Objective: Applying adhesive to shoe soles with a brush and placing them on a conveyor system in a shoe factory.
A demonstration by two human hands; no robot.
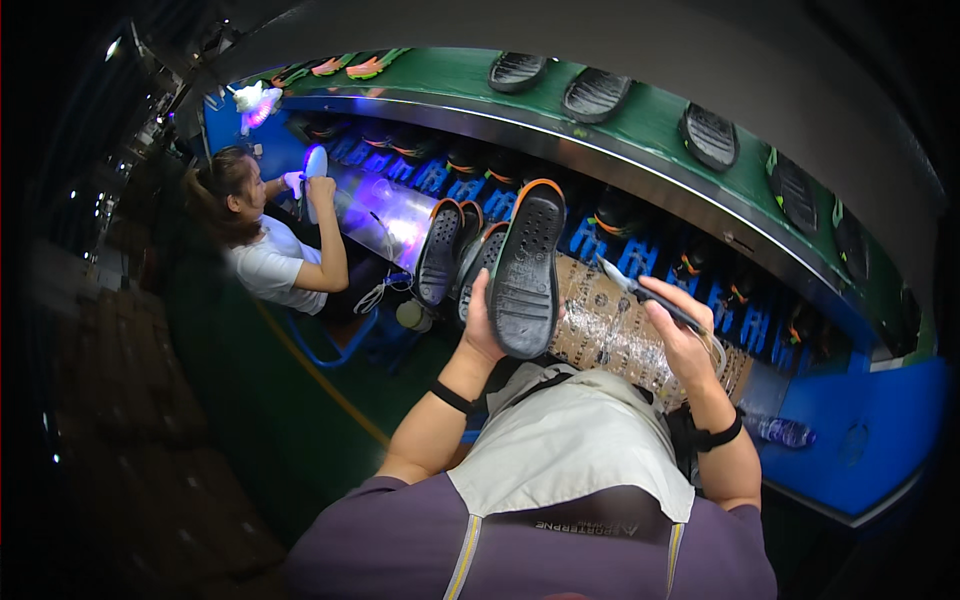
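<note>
My left hand (484,325) is closed around the lower part of a black shoe sole (527,270), tilted upright in front of me. Its upper end has an orange edge and small holes; the lower end is ribbed. In my right hand (682,332) is a dark pen-like tool (668,304) with a cord and a pale flat tip, gripped between thumb and fingers. The tip points toward the sole but stays apart from it. More soles, one of them a black sole (437,255) with an orange rim, lean together just left of the held one.
Below my hands lies a cardboard work surface (610,335) wrapped in clear film. Beyond it, blue racks (590,238) hold shoes, under a green conveyor belt (640,112) carrying soles. At left a person (290,255) holds a sole under purple light. A plastic bottle (785,432) lies at right.
</note>
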